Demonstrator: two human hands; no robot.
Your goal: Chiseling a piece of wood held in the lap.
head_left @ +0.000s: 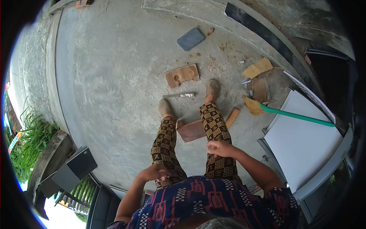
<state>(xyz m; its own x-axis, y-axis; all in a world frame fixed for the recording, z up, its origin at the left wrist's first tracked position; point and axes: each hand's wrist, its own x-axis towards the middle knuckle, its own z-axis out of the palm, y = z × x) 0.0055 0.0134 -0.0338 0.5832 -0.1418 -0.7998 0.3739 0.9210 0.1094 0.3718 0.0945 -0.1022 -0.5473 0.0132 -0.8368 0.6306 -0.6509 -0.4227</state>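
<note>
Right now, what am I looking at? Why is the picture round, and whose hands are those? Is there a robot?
There's no robot! A person wears a camera on their head, pointing down. Its very wide lens makes the picture round and bends straight lines. So you see what's below: the person's patterned trousers, left hand and right hand. Both hands are bare, over the legs, and I can see nothing held in either.

On the grey concrete floor lies a flat-bladed tool with a shiny handle, near the shoes. Just beyond it is a wooden piece with a round hollow. Over on the right is a straw broom with a green handle.
</note>
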